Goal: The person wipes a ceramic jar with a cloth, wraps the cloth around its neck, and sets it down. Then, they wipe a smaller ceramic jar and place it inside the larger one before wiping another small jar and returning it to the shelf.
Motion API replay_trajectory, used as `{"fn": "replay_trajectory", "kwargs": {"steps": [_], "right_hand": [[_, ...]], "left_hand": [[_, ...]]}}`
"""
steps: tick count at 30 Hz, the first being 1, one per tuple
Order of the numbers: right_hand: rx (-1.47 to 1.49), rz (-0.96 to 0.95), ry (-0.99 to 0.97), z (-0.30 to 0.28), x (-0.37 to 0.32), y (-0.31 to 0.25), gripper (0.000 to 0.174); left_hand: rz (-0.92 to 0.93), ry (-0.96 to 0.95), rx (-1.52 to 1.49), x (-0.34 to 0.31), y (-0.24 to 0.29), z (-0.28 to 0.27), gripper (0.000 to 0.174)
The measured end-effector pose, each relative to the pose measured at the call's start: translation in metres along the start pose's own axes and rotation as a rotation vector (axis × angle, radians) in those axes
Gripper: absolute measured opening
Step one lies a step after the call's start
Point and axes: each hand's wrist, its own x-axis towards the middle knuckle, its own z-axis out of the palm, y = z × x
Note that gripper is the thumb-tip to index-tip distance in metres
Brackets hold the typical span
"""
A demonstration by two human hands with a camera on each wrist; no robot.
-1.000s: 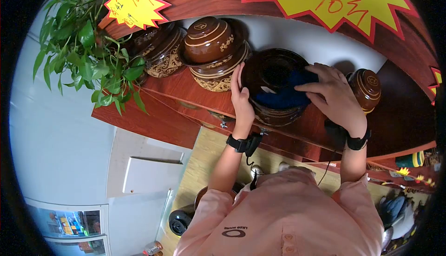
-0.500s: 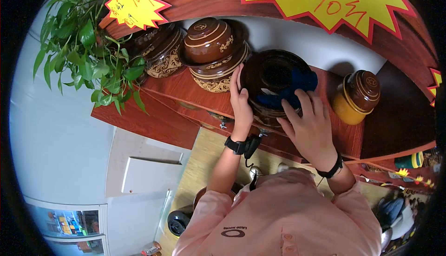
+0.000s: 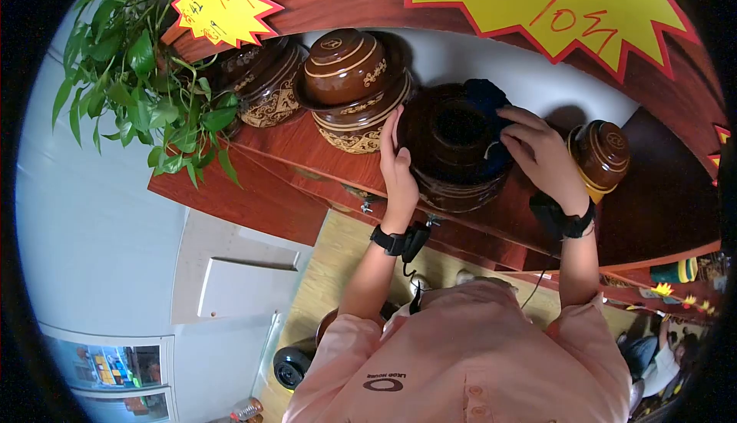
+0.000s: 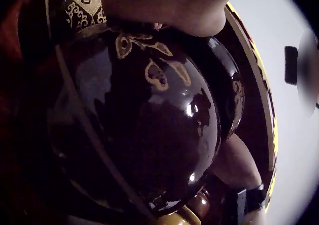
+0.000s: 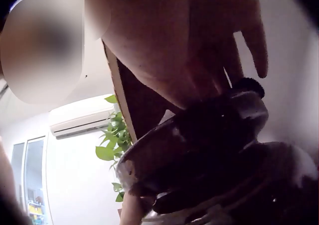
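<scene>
On the shelf stands a dark brown glazed pot point(image 3: 461, 196) with a round dark lid or top point(image 3: 430, 147). My left hand point(image 3: 399, 173) lies along the pot's left side, its fingers straight and pointing up. A dark blue cloth point(image 3: 485, 97) lies over the right part of the top, and my right hand point(image 3: 545, 160) presses it there with spread fingertips. In the left wrist view the pot's glossy side point(image 4: 134, 115) fills the middle, with my right hand point(image 4: 238, 157) beyond. The right wrist view shows my right hand point(image 5: 169, 40) over the dark top.
Patterned brown pots point(image 3: 357, 127) stand left of the pot, beside a trailing green plant point(image 3: 142, 108). To the right is a small brown-and-yellow jar point(image 3: 604, 154). Large yellow price signs point(image 3: 530, 4) hang along the upper shelf board. A person point(image 3: 662, 365) is at the lower right.
My right hand has moved from the right side to the near edge, then back up to the right, and the cloth has shifted toward the far side. My left hand has stayed put.
</scene>
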Motion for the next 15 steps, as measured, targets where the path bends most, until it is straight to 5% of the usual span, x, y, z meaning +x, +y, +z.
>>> {"fn": "replay_trajectory", "kwargs": {"steps": [4,10,15], "right_hand": [[0.033,-0.048,0.006,-0.005,-0.003,0.003,0.014],[0.056,0.164,0.126,-0.011,-0.004,-0.021,0.027],[-0.022,0.195,-0.143,-0.022,0.025,-0.011,0.043]], "left_hand": [[-0.006,-0.001,-0.014,-0.001,0.000,-0.001,0.062],[-0.014,0.000,-0.037,-0.002,-0.001,0.000,0.064],[-0.022,-0.009,-0.064,-0.002,-0.002,0.000,0.065]]}}
